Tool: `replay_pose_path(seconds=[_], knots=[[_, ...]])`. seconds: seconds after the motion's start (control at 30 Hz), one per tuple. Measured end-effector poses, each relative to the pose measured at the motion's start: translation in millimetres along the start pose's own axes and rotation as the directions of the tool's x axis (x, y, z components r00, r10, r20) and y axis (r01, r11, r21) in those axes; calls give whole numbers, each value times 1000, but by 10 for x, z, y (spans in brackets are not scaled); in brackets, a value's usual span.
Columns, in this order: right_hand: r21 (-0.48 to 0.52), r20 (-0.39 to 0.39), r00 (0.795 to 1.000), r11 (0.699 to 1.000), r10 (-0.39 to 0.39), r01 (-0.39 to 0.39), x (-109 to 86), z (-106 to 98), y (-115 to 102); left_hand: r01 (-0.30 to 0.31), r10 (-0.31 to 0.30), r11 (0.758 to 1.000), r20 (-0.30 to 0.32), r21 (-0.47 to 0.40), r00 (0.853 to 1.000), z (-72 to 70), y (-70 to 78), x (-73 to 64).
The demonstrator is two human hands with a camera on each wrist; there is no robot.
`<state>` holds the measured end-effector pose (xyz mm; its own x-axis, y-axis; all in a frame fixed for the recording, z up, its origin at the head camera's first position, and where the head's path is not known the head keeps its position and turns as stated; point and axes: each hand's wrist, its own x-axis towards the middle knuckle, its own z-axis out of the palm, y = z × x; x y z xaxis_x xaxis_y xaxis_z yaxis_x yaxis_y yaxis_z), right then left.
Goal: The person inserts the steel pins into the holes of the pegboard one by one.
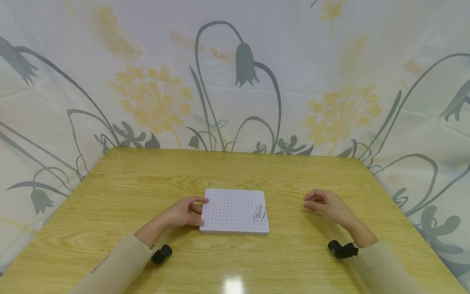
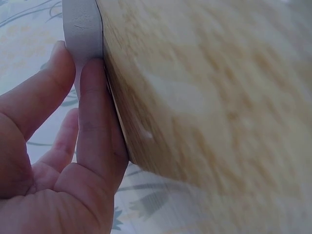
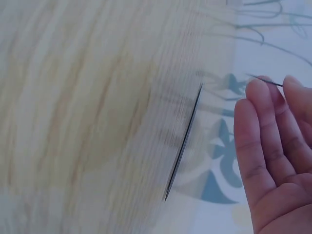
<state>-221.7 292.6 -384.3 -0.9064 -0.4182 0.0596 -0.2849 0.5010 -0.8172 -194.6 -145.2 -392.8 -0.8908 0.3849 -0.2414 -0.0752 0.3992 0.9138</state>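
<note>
A white pegboard (image 1: 233,213) with rows of small holes lies flat on the table. My left hand (image 1: 185,212) holds its left edge, one fingertip over the rim and the thumb nearer the front corner. In the left wrist view those fingertips meet the board's pale side wall (image 2: 84,29). Off to the right of the board, my right hand (image 1: 327,206) pinches a thin dark needle (image 3: 266,80) between thumb and fingertip. Another needle (image 3: 183,141) lies on the table beside that hand. Several more thin dark needles (image 1: 259,213) lie across the board's right side.
Wood-grain table (image 1: 147,179) extends around the board. A flower-printed cloth (image 1: 154,94) hangs behind it and at both sides. Black wrist cameras (image 1: 161,255) project from both cuffs over the tabletop.
</note>
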Motion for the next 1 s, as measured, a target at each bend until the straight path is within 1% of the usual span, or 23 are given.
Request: replay_pose_path(seconds=[0.13, 0.33, 0.5, 0.73, 0.9, 1.0], knots=[[26, 8, 1000, 999, -24, 23, 22, 72, -42, -1, 1, 1000, 1, 0, 1000, 0, 3, -8], [9, 28, 997, 997, -75, 75, 54, 157, -99, -3, 3, 1000, 4, -1, 1000, 1, 3, -9], [56, 53, 991, 992, -120, 117, 83, 220, -163, -3, 3, 1000, 0, 1, 1000, 0, 10, -7], [145, 100, 987, 983, -124, 109, 125, 323, -236, -2, 2, 1000, 2, -5, 1000, 0, 23, -17], [163, 123, 987, 983, -103, 82, 154, 396, -247, -3, 3, 1000, 3, -3, 1000, 3, 17, -18], [161, 130, 986, 983, -108, 87, 172, 438, -257, -6, 6, 1000, 0, -3, 1000, 5, 12, -13]])
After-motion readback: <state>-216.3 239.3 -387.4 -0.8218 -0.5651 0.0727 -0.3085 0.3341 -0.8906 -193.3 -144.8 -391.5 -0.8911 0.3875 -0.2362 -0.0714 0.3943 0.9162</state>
